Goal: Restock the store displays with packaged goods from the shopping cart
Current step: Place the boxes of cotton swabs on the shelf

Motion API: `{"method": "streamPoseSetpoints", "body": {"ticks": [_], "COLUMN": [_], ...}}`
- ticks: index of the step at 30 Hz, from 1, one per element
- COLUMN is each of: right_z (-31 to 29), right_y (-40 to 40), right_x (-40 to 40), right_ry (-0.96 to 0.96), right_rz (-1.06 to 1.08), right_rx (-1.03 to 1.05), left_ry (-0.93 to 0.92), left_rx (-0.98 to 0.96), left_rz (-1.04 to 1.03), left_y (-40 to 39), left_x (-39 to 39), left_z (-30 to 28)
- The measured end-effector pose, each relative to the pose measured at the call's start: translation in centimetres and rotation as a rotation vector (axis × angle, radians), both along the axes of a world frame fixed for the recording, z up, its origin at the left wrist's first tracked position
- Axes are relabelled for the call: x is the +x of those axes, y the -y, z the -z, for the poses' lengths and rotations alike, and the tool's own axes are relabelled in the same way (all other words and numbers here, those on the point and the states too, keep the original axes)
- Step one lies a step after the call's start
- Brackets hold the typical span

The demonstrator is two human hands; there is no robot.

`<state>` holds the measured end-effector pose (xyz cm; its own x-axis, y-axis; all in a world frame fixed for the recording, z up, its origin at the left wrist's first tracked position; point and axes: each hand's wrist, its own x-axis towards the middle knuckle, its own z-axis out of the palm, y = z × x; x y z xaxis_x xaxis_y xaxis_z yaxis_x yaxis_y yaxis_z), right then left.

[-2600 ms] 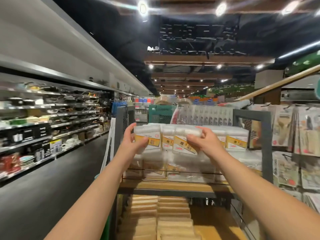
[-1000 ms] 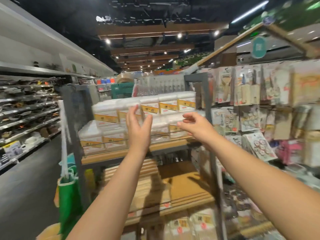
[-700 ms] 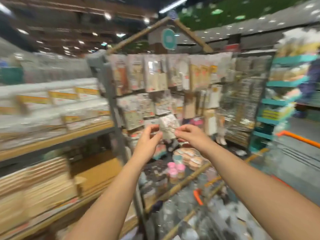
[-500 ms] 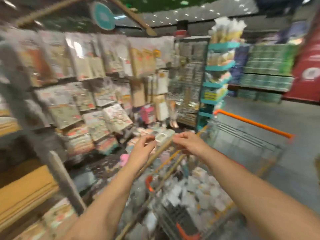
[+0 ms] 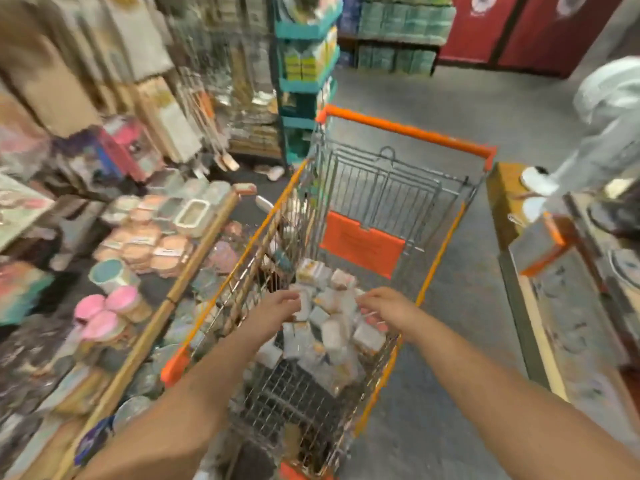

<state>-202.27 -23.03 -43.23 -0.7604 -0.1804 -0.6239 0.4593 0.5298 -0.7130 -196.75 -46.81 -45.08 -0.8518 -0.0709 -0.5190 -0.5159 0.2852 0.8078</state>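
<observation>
Shopping cart [image 5: 384, 188]: bare metal wire basket, orange plastic handle and rim trim. Packets [image 5: 332, 327] inside the cart: glossy clear plastic wrap. Left of the cart, the display's edge rail [image 5: 180, 292] looks like matt wood.

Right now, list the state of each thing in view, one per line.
Cart: upright in the aisle, partly filled.
Packets: piled loose in the cart basket.
Orange flap: folded against the cart's end wall.
Left hand: over the packets, fingers curled, holding nothing visible.
Right hand: over the packets, fingers curled; grip unclear.
</observation>
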Motion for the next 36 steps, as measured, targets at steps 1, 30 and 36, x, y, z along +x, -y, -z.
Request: {"method": "streamPoseSetpoints", "body": {"ticks": [1,30,36], "right_z": [1.3,25.3,26.6], "right_y": [0.7,6.3,7.8], "right_x": [-0.8,0.6,-1.5], "right_ry": [0.027,0.307,0.378], "right_rz": [0.036,1.143,1.217], "right_rx": [0.005,0.017,-0.355], "left_ry": [0.053,0.433,0.663], "left_rx": [-0.007,0.027,0.445], "left_rz": [0.017,0.154,-0.163], "left_y": [0.4,-6.5,-1.5], "left_x": [-1.3,-13.9,-13.0], "left_z": [1.8,29.1,26.4]}}
